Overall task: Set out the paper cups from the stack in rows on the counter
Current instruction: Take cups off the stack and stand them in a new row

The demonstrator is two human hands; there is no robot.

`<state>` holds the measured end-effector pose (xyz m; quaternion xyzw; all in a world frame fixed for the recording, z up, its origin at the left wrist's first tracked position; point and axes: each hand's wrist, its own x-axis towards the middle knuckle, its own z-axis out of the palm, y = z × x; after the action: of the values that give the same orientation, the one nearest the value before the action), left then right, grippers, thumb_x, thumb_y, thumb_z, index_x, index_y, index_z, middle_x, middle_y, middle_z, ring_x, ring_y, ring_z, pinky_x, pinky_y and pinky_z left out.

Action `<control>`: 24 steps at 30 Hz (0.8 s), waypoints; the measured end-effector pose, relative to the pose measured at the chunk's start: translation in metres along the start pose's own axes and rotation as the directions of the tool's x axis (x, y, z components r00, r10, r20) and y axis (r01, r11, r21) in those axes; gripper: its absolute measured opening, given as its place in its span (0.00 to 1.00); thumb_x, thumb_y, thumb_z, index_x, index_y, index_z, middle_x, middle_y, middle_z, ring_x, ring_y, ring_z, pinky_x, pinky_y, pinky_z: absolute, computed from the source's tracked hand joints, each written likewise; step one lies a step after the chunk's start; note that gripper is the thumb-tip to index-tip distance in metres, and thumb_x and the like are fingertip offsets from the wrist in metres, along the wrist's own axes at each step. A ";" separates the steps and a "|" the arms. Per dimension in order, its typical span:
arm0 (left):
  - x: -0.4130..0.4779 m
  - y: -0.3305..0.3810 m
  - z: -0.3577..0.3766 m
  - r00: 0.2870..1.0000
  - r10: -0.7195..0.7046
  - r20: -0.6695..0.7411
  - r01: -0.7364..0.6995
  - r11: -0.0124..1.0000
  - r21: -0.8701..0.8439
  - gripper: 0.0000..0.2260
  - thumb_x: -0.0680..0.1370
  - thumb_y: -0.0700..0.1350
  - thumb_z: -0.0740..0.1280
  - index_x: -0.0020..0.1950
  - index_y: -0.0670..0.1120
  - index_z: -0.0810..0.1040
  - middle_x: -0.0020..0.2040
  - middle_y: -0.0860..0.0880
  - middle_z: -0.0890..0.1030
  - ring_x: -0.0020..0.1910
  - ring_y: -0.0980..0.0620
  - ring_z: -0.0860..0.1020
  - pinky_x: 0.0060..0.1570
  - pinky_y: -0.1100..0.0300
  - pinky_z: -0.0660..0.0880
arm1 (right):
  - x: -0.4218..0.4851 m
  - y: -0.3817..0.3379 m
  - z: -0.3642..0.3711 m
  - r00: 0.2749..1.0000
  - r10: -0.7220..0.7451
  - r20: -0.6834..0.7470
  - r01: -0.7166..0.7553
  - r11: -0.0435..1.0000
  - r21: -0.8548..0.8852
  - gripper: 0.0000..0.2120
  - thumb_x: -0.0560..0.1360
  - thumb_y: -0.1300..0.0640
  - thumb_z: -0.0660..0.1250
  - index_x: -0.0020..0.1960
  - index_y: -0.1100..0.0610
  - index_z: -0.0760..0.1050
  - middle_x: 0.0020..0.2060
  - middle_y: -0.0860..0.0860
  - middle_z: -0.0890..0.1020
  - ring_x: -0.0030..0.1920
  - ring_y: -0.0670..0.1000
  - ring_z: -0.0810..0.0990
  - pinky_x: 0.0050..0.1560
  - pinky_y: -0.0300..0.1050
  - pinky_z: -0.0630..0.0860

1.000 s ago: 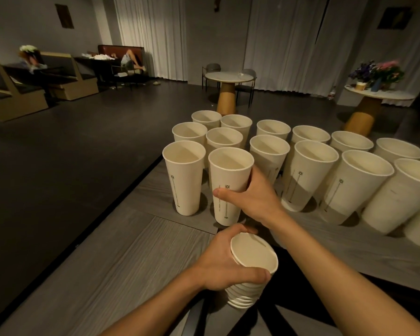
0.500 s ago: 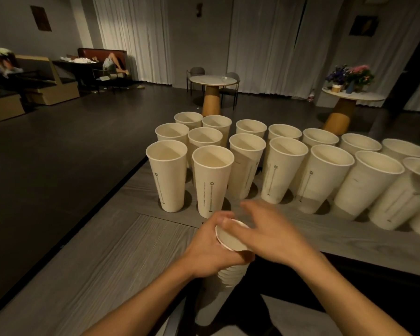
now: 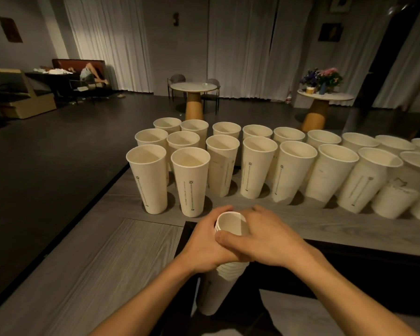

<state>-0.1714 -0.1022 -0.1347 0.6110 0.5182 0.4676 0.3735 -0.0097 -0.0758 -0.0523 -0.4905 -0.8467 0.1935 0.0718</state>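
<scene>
Now, both hands on the stack [image 3: 232, 270] of nested cups: my left hand [image 3: 204, 243] wraps it from the left, fingers [image 3: 220, 210] curled round, while my right hand [image 3: 269, 238] grips the top cup [image 3: 232, 224], thumb across its near rim. Just beyond the stack, single cups [image 3: 257, 166] stand in rows on the tabletop [image 3: 107, 263], mouths up, plain paper inside, running off to its right.

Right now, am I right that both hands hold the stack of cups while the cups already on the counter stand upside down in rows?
Not quite. The head view shows the set-out cups standing mouth up on the counter, open rims showing, not upside down. The rest holds: left hand and right hand both hold the stack, and the cups stand in rows.
</scene>
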 end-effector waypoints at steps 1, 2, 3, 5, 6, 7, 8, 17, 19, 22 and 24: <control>0.000 -0.001 0.002 1.000 0.012 -0.022 -0.012 1.000 -0.002 0.42 0.58 0.44 0.87 0.70 0.49 0.75 0.61 0.52 0.84 0.62 0.58 0.82 0.58 0.65 0.77 | 0.001 0.002 0.000 1.000 0.014 -0.028 -0.014 1.000 -0.010 0.32 0.67 0.22 0.56 0.50 0.48 0.79 0.45 0.50 0.80 0.50 0.50 0.77 0.50 0.51 0.76; 0.000 -0.001 0.003 0.999 0.017 -0.043 -0.017 1.000 -0.013 0.38 0.60 0.42 0.87 0.68 0.48 0.77 0.60 0.51 0.85 0.60 0.56 0.83 0.56 0.64 0.78 | 0.001 0.004 0.001 0.999 0.020 -0.045 -0.021 1.000 -0.014 0.32 0.68 0.23 0.55 0.47 0.49 0.78 0.43 0.50 0.80 0.48 0.51 0.77 0.48 0.51 0.75; 0.000 0.000 0.004 0.998 0.018 -0.056 -0.020 0.999 -0.029 0.36 0.61 0.43 0.85 0.67 0.49 0.78 0.59 0.52 0.85 0.59 0.54 0.84 0.56 0.62 0.79 | 0.000 0.004 0.000 0.998 0.019 -0.058 -0.020 1.000 -0.016 0.31 0.69 0.24 0.54 0.45 0.50 0.78 0.41 0.50 0.80 0.46 0.51 0.77 0.46 0.51 0.74; 0.003 0.003 0.008 0.998 0.026 -0.054 -0.028 0.999 -0.041 0.34 0.63 0.48 0.82 0.67 0.49 0.76 0.59 0.52 0.85 0.59 0.53 0.83 0.57 0.60 0.80 | -0.002 0.001 -0.002 0.997 0.010 -0.077 -0.013 0.999 -0.036 0.29 0.74 0.28 0.55 0.47 0.52 0.77 0.42 0.50 0.79 0.46 0.50 0.74 0.45 0.48 0.68; 0.004 0.004 0.008 0.998 0.034 -0.052 -0.036 0.999 -0.039 0.34 0.63 0.50 0.81 0.67 0.49 0.75 0.59 0.52 0.84 0.59 0.52 0.83 0.58 0.59 0.80 | -0.003 0.000 -0.004 0.996 0.001 -0.094 -0.006 0.998 -0.055 0.28 0.76 0.30 0.56 0.50 0.54 0.77 0.44 0.51 0.77 0.48 0.50 0.72 0.47 0.47 0.65; 0.006 0.006 0.008 0.998 0.036 -0.052 -0.038 0.998 -0.040 0.34 0.64 0.51 0.81 0.67 0.49 0.75 0.59 0.51 0.84 0.59 0.52 0.83 0.58 0.58 0.79 | -0.004 0.000 -0.005 0.994 -0.013 -0.109 0.005 0.997 -0.075 0.28 0.77 0.31 0.57 0.54 0.55 0.77 0.46 0.51 0.75 0.50 0.50 0.70 0.49 0.45 0.64; 0.007 0.007 0.008 0.998 0.038 -0.051 -0.040 0.998 -0.046 0.34 0.64 0.52 0.80 0.67 0.49 0.75 0.59 0.51 0.84 0.59 0.52 0.83 0.59 0.58 0.79 | -0.004 0.000 -0.006 0.993 -0.031 -0.118 0.020 0.996 -0.086 0.28 0.78 0.32 0.56 0.57 0.55 0.76 0.47 0.51 0.73 0.51 0.50 0.69 0.50 0.44 0.63; 0.022 0.014 0.002 0.998 0.061 -0.003 -0.060 0.992 -0.111 0.32 0.64 0.50 0.78 0.67 0.46 0.75 0.57 0.56 0.85 0.57 0.56 0.83 0.55 0.62 0.77 | 0.005 0.010 -0.016 0.991 -0.113 -0.078 0.106 0.991 -0.081 0.31 0.76 0.30 0.50 0.61 0.52 0.73 0.52 0.48 0.70 0.58 0.49 0.69 0.56 0.44 0.66; 0.024 0.013 -0.001 0.998 0.049 0.046 -0.041 0.988 -0.151 0.31 0.67 0.49 0.76 0.67 0.43 0.74 0.56 0.51 0.84 0.57 0.53 0.82 0.56 0.58 0.77 | 0.007 0.016 -0.025 0.981 -0.175 -0.081 0.170 0.983 -0.062 0.34 0.73 0.29 0.49 0.64 0.52 0.74 0.55 0.49 0.71 0.61 0.50 0.70 0.60 0.44 0.68; 0.023 0.004 -0.005 0.993 0.011 0.121 0.012 0.982 -0.187 0.35 0.69 0.52 0.77 0.72 0.42 0.73 0.63 0.43 0.82 0.63 0.43 0.81 0.63 0.41 0.78 | 0.010 0.026 -0.052 0.953 -0.150 -0.262 0.199 0.965 0.171 0.37 0.72 0.32 0.59 0.76 0.50 0.69 0.65 0.47 0.73 0.64 0.45 0.71 0.64 0.40 0.68; 0.020 -0.001 -0.006 0.992 0.010 0.126 0.012 0.986 -0.165 0.36 0.68 0.54 0.77 0.73 0.44 0.73 0.64 0.43 0.82 0.64 0.43 0.81 0.65 0.41 0.77 | 0.012 0.031 -0.065 0.922 -0.031 -0.386 0.210 0.878 0.430 0.38 0.70 0.34 0.66 0.78 0.44 0.65 0.64 0.39 0.74 0.60 0.37 0.74 0.57 0.33 0.72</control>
<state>-0.1767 -0.0824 -0.1307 0.6059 0.4532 0.4693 0.4552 0.0293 -0.0346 -0.0063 -0.4319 -0.7764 0.2895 0.3561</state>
